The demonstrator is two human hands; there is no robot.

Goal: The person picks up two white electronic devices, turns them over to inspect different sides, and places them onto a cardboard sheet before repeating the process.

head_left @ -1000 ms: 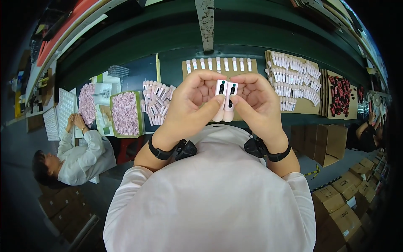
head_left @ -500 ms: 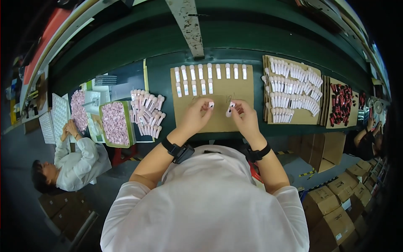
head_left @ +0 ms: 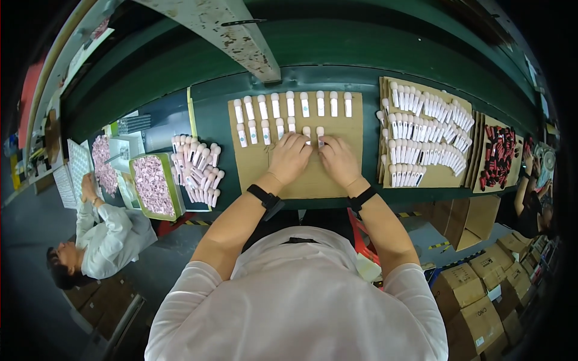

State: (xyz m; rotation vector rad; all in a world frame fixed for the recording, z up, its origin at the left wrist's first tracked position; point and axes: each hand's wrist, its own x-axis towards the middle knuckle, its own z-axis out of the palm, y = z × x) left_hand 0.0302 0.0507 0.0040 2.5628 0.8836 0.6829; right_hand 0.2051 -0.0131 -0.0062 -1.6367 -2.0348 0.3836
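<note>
Green workbench (head_left: pixel 211 114) | grey floor (head_left: pixel 177 242) (yellow-black tape (head_left: pixel 438 245) on it) | chipped pale post (head_left: pixel 235 36)

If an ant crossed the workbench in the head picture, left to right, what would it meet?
White gridded tray, loose pink pile, green bin, heap of pink-topped sticks, left hand, right hand, crowded rows of pink-topped sticks, red-and-black pile.

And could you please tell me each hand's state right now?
Left hand: fingertips at a slim white tube with rounded pale-pink end; grip closure cannot be told.
Right hand: fingertips at a matching tube; grip closure likewise unclear.
</note>
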